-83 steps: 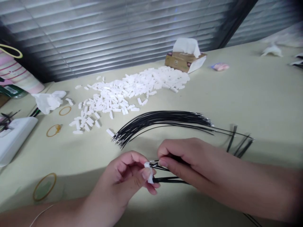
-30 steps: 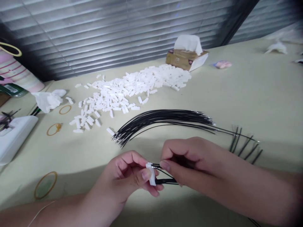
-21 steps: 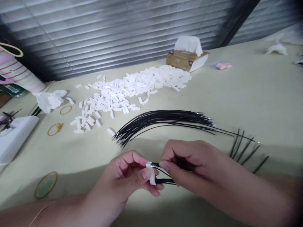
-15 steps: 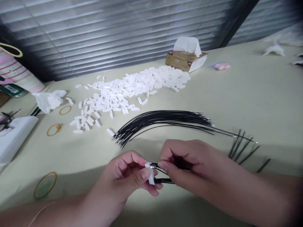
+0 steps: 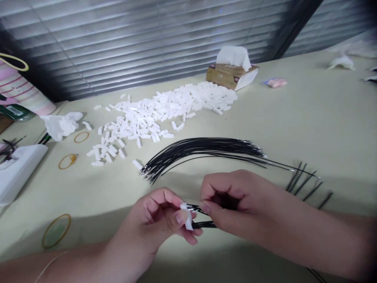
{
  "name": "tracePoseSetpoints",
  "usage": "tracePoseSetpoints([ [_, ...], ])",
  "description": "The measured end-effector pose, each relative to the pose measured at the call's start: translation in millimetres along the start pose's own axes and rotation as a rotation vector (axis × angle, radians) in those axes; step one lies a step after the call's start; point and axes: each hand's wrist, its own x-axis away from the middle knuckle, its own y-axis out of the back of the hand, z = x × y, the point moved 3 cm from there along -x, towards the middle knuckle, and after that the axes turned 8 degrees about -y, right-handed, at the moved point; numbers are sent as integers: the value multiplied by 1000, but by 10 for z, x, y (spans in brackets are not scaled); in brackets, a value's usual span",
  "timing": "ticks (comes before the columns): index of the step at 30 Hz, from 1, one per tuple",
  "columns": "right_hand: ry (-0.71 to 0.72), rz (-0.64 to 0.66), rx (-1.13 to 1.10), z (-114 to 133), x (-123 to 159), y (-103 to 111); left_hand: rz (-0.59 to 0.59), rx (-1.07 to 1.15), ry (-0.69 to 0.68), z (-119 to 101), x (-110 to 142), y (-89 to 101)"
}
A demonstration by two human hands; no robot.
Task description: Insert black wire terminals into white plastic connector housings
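Note:
Between thumb and fingers, my left hand (image 5: 165, 220) grips a white connector housing (image 5: 187, 217). Several black wires (image 5: 203, 224) run from the housing toward the right, in two groups with a gap between them. Pinched close to the housing, my right hand (image 5: 232, 200) holds a black wire; its grip hides the wire's tip in part. Wire ends (image 5: 310, 191) fan out beyond my right forearm. Just past my hands lies a curved bundle of black wires (image 5: 203, 147) with bare metal terminals at both ends.
A heap of white connector housings (image 5: 165, 110) spreads across the table behind the bundle. A tissue pack (image 5: 231, 72) stands near the blinds. To the left are rubber bands (image 5: 56, 231), a crumpled tissue (image 5: 62, 125), a white box-like object (image 5: 22, 171) and a striped pink cup (image 5: 25, 88).
My right hand has shifted very slightly to the right. The wire ends beyond my forearm have swung a little, and wires now show below it. My left hand stays in place.

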Motion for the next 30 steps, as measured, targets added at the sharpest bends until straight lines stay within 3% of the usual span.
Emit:
tracePoseSetpoints([
  [14, -26, -20, 42, 67, 11, 13, -7, -25, 14, -29, -13, -28],
  [24, 5, -157, 88, -32, 45, 105, -5, 56, 19, -33, -12, -41],
  [30, -37, -65, 67, 22, 31, 55, -15, 50, 33, -50, -29, -36],
])
